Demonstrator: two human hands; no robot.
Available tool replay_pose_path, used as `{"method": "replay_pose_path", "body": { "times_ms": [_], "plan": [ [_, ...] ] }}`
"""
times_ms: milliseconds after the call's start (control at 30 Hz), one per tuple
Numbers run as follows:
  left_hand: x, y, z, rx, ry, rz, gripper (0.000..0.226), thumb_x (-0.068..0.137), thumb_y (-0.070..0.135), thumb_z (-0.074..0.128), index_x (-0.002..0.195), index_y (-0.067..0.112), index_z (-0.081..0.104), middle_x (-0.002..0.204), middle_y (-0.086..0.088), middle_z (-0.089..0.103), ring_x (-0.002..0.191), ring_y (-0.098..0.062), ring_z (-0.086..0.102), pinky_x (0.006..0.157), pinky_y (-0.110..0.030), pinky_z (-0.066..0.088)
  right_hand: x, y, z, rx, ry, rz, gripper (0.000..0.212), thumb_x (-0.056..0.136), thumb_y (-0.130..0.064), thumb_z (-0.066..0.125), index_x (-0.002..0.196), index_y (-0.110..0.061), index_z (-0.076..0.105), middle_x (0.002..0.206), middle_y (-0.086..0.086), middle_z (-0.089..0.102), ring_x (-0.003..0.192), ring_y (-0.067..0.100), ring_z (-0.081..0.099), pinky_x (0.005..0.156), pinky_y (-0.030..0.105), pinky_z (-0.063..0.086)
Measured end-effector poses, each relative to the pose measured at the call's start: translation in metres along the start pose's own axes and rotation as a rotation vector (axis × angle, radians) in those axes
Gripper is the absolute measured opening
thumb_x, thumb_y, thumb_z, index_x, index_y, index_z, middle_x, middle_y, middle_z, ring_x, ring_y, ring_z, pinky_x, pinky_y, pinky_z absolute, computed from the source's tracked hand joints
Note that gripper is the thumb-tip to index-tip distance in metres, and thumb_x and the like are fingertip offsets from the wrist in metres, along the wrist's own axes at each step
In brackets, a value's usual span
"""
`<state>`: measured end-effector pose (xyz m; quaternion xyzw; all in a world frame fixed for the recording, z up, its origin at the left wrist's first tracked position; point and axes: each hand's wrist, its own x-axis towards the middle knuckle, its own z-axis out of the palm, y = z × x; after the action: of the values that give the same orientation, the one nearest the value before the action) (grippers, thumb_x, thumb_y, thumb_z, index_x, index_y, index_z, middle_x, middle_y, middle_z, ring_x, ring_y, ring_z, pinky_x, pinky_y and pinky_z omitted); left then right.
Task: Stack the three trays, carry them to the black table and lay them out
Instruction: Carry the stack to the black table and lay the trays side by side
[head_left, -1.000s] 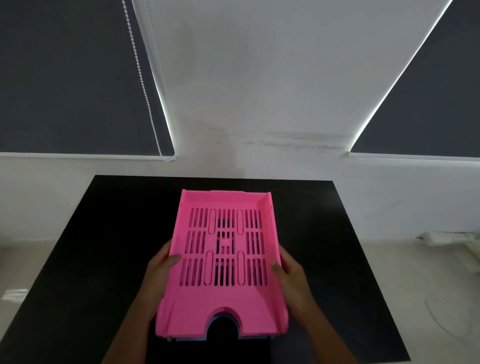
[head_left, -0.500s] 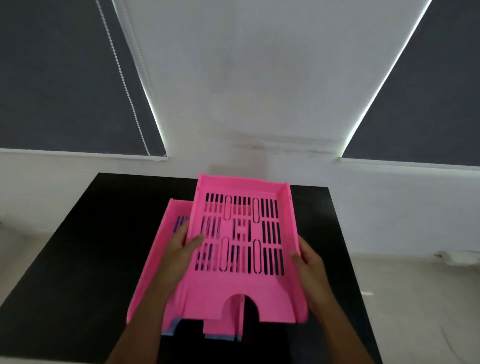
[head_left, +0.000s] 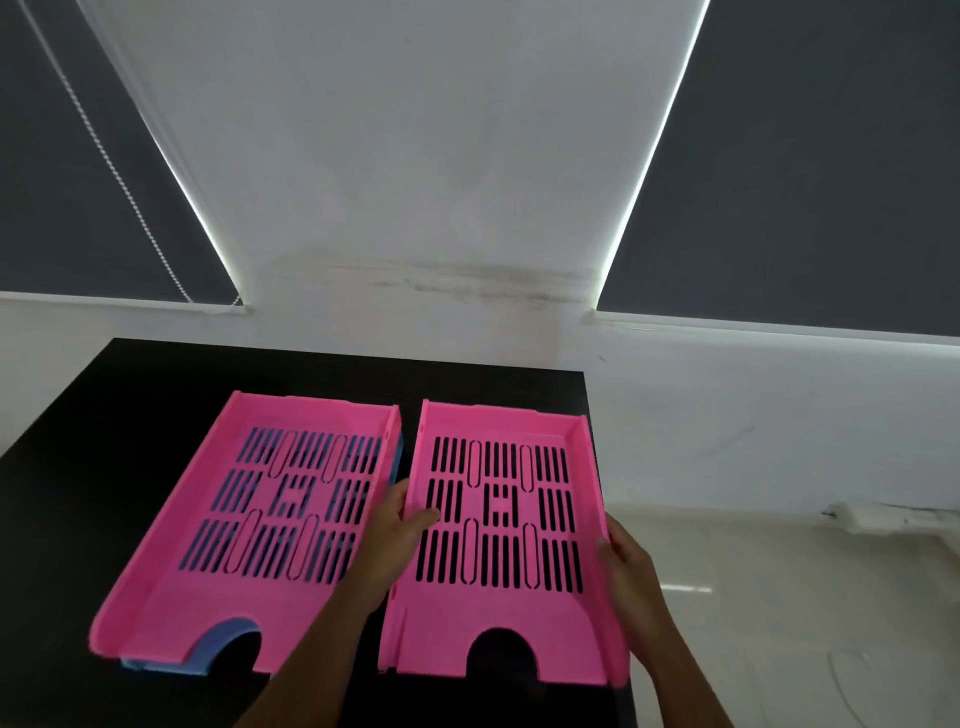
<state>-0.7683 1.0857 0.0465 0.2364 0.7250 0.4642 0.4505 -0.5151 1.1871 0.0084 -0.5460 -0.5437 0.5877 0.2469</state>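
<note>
Pink tray (head_left: 501, 540), seemingly light, stiff slotted plastic, sits clamped by its side walls between left hand (head_left: 400, 525) and right hand (head_left: 631, 571).

1. Left hand (head_left: 397, 525): bare, with no glove, ring or band visible; thumb and curled fingers show.
2. Left forearm (head_left: 317, 644): bare from wrist to the lower frame edge; no sleeve or cuff visible, no watch or bracelet at the wrist.
3. Right hand (head_left: 626, 564): bare, ungloved, slightly blurred; no ring can be made out.
4. Right forearm (head_left: 685, 680): bare to the frame edge; no sleeve or wristwear visible.
</note>
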Motion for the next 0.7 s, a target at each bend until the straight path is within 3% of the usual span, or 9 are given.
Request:
{"method": "replay_pose_path", "body": {
  "times_ms": [100, 167, 300, 433, 600, 700],
  "plan": [
    [0.002, -0.011, 0.010, 0.066, 0.047, -0.062, 0.044, 0.090, 0.020, 0.061, 0.133, 0.023, 0.054, 0.123, 0.000, 0.066, 0.110, -0.021, 0.064, 0.098, -0.052, 0.051, 0.004, 0.018, -0.002, -0.024, -0.040, 0.043, 0.034, 0.104, -0.022, 0.042, 0.126, -0.030, 0.067, 0.105, 0.000, 0.078, 0.092, 0.020, 0.077, 0.086, 0.052, 0.061],
    [0.005, -0.018, 0.013, 0.089, 0.061, -0.084, 0.045, 0.089, 0.022, 0.062, 0.134, 0.023, 0.053, 0.123, -0.001, 0.067, 0.110, -0.023, 0.065, 0.099, -0.057, 0.050, 0.006, 0.027, -0.001, -0.038, -0.052, 0.050, 0.035, 0.104, -0.021, 0.042, 0.125, -0.034, 0.067, 0.107, -0.001, 0.078, 0.095, 0.019, 0.076, 0.088, 0.052, 0.060],
    [0.005, -0.019, 0.018, 0.088, 0.068, -0.116, 0.049, 0.092, 0.017, 0.061, 0.139, 0.018, 0.048, 0.123, 0.004, 0.062, 0.100, -0.013, 0.063, 0.091, -0.040, 0.052, 0.010, 0.031, 0.002, -0.029, -0.045, 0.060, 0.035, 0.104, -0.020, 0.043, 0.131, -0.031, 0.063, 0.109, -0.002, 0.076, 0.093, 0.012, 0.076, 0.082, 0.037, 0.063],
    [0.008, -0.024, 0.019, 0.137, 0.067, -0.148, 0.061, 0.092, 0.020, 0.061, 0.148, 0.016, 0.036, 0.146, -0.007, 0.050, 0.124, -0.026, 0.054, 0.106, -0.049, 0.040, 0.011, 0.032, 0.007, -0.057, -0.032, 0.061, 0.035, 0.104, -0.022, 0.043, 0.133, -0.033, 0.059, 0.114, -0.003, 0.074, 0.095, 0.011, 0.074, 0.071, 0.022, 0.060],
    [0.013, -0.028, 0.019, 0.159, 0.056, -0.175, 0.065, 0.092, 0.023, 0.060, 0.150, 0.017, 0.033, 0.151, -0.009, 0.045, 0.134, -0.031, 0.047, 0.111, -0.056, 0.036, 0.011, 0.032, 0.011, -0.115, -0.005, 0.054, 0.036, 0.104, -0.019, 0.043, 0.136, -0.030, 0.056, 0.113, -0.006, 0.071, 0.098, 0.006, 0.069, 0.069, 0.017, 0.057],
    [0.021, -0.037, 0.015, 0.177, 0.019, -0.169, 0.068, 0.089, 0.029, 0.061, 0.150, 0.020, 0.033, 0.152, -0.008, 0.045, 0.134, -0.030, 0.048, 0.110, -0.058, 0.037, 0.010, 0.031, 0.011, -0.138, 0.011, 0.057, 0.033, 0.104, -0.020, 0.043, 0.131, -0.033, 0.056, 0.109, -0.010, 0.070, 0.095, 0.004, 0.069, 0.075, 0.022, 0.059]
  ]
}}
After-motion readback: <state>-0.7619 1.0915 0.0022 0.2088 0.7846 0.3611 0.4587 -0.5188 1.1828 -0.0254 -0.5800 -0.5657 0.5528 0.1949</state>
